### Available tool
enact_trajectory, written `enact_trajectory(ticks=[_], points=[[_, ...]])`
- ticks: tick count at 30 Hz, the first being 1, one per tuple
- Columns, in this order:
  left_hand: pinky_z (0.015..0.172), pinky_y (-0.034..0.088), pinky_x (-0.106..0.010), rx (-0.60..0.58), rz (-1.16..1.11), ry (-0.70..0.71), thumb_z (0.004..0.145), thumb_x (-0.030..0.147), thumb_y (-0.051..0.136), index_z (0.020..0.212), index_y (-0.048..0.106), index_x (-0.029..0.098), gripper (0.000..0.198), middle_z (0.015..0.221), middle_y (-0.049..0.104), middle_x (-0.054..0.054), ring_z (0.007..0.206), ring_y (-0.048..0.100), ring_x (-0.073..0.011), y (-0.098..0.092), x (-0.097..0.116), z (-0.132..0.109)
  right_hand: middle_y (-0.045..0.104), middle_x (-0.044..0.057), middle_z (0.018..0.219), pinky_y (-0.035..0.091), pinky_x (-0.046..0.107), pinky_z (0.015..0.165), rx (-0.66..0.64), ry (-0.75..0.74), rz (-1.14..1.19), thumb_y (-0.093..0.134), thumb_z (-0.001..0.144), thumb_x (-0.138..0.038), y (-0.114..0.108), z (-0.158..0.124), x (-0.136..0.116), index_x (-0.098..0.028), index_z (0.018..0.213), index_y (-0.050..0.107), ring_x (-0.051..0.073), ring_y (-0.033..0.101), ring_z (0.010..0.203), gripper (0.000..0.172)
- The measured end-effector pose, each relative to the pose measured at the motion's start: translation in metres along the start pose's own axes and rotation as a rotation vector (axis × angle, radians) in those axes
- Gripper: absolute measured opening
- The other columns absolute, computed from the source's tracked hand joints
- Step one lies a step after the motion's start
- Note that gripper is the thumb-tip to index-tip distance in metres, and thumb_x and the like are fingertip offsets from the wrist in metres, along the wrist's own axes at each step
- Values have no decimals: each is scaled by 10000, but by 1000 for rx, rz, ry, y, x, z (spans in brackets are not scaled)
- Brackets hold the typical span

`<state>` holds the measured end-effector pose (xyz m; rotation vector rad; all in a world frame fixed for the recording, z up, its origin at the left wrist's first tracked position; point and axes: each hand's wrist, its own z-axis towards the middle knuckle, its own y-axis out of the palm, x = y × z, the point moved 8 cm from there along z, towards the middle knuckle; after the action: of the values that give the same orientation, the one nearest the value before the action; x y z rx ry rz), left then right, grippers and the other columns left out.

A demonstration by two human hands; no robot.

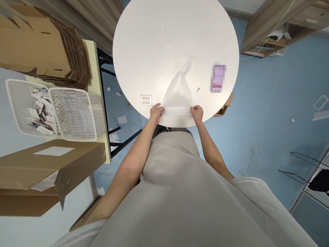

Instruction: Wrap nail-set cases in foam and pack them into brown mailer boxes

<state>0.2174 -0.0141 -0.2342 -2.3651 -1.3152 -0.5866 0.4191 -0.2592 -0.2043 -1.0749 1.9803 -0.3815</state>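
Observation:
A thin, translucent white sheet (178, 89) lies on the round white table (144, 37), its far end gathered into a twisted point. I cannot tell whether it is a bag or a single layer. My left hand (156, 112) pinches its near left corner, and my right hand (197, 112) pinches the near right corner. Between the two hands the near edge is fairly straight, close to the table's rim. Just left of my left hand sits a small clear case (146, 100) with pinkish contents too small to name. A blurred-out purple item (218, 78) lies to the right.
At left, a side table (107, 151) bears stacked flat cardboard (33, 41), a white perforated basket (92, 116) of clear packs, another basket (12, 103) of small white pieces, and a large carton (84, 161). Paper scraps (122, 119) litter the blue floor. A wooden cabinet (272, 24) stands upper right.

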Motion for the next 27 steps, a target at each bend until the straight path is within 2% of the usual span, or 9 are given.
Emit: enact_trajectory(ticks=[3,6,9,13,15,18,21,24,27], points=[[939,583,-347,16,256,62,581,86,764,1128,701,207,564,970,723,-28,963,731,-212,-3,1,0,802,67,1019,574,367,886,-72,29,-68,623,894,-295,3,-6,7,-273,814,579,249,722,937,94],[1028,573,-379,-49,416,104,595,118,799,1049,734,211,468,1014,776,-58,1051,751,-251,3,4,-1,814,75,1069,596,396,942,-140,24,-134,645,871,-251,7,-9,10,-267,873,619,269,747,996,31],[1079,555,-404,-54,487,146,692,260,878,952,758,233,288,1063,815,-99,1134,755,-295,10,16,1,821,85,1113,605,419,980,-148,-4,-179,656,856,-204,7,-7,7,-255,976,667,284,760,1046,130],[1115,529,-440,-15,644,185,790,337,901,789,724,252,197,1050,820,-126,1206,748,-354,19,33,7,816,92,1022,613,451,979,-230,-5,-294,672,915,-215,7,0,0,-247,976,698,308,765,1015,74],[1141,518,-466,27,726,212,817,303,890,843,730,246,172,1078,813,-140,1255,731,-376,21,41,8,813,129,1066,610,499,1015,-245,8,-373,684,957,-258,4,4,-6,-218,1074,729,340,765,1049,131],[1231,473,-506,60,827,392,891,304,832,1226,752,217,355,1367,753,-190,1401,652,-385,31,63,-1,741,240,1381,563,584,1145,-111,-107,-432,614,1049,-338,-8,12,-29,-136,1386,689,411,702,1302,400],[1358,330,-534,-153,913,636,943,365,789,1583,614,192,686,1740,502,-217,1670,385,-416,66,79,-15,477,267,1748,419,638,1321,-78,-383,-435,522,1098,-390,2,15,-65,-110,1642,528,437,442,1639,612],[1418,177,-572,-494,971,740,916,479,834,1728,494,190,926,1879,297,-193,1781,94,-445,109,78,-23,230,173,1908,256,643,1420,-217,-613,-492,528,1102,-474,39,12,-89,-160,1786,354,396,158,1787,772],[1438,53,-595,-676,1065,738,870,537,878,1794,390,154,1113,1901,225,-217,1786,51,-467,131,68,-16,160,168,1925,150,583,1462,-327,-724,-594,575,1089,-501,72,12,-98,-118,1829,256,355,93,1807,892]])
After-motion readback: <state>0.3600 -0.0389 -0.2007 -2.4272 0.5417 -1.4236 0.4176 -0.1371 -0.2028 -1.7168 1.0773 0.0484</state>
